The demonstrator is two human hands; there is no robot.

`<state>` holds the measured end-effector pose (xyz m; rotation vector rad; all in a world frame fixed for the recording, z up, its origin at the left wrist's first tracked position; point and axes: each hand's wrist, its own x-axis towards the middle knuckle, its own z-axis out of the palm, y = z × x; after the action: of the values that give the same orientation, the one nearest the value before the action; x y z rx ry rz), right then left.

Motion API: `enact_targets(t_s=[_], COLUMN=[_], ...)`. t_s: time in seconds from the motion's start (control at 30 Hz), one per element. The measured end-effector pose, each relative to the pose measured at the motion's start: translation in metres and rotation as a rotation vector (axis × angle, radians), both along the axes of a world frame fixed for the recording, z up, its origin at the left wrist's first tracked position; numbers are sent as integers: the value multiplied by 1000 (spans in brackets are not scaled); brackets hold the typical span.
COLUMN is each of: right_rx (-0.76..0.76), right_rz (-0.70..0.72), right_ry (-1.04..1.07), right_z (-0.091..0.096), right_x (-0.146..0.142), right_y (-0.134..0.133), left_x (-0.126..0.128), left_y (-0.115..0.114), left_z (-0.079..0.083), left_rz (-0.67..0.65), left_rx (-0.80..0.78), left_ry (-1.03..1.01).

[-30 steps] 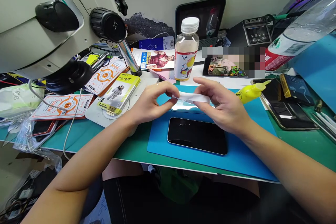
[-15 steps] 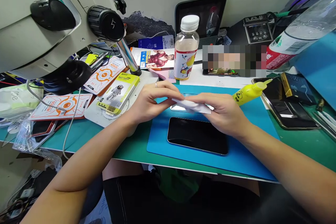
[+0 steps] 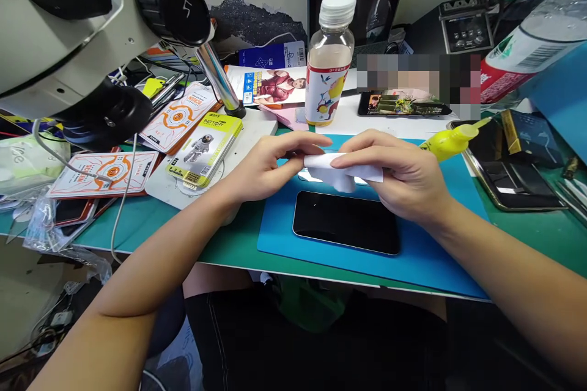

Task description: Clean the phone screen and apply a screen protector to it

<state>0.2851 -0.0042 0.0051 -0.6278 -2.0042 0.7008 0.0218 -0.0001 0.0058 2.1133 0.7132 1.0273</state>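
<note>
My left hand and my right hand both pinch a small white wipe, held just above the blue mat. The left fingers grip its left end, the right fingers fold over its right part. Below the hands a black phone lies flat, screen up, on the mat. A small pale item lies on the mat under the wipe, mostly hidden.
A microscope head looms at upper left over several battery packs. A capped drink bottle stands behind the mat. A yellow squeeze bottle and another phone lie at right. A large plastic bottle lies at upper right.
Both hands have kept hold of the wipe and folded it smaller, lowering it slightly toward the phone. The camera has tilted a little downward.
</note>
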Motion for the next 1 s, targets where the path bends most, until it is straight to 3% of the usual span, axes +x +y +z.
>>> enact_targets(t_s=[0.3, 0.53, 0.73, 0.9, 1.0], right_rx=[24, 35, 75, 95, 89], right_rz=[-6, 53, 68, 104, 82], right_ry=[-31, -27, -63, -66, -71], right_z=[2, 1, 1, -1, -1], right_x=[0, 1, 1, -1, 0], right_y=[-3, -2, -1, 0, 0], left_x=[1, 2, 1, 6, 7], left_y=[3, 0, 0, -1, -2], left_z=[-5, 4, 8, 6, 6], left_rz=[-96, 29, -35, -90, -53], left_rx=[121, 273, 177, 217, 235], left_ry=[126, 76, 146, 205, 204])
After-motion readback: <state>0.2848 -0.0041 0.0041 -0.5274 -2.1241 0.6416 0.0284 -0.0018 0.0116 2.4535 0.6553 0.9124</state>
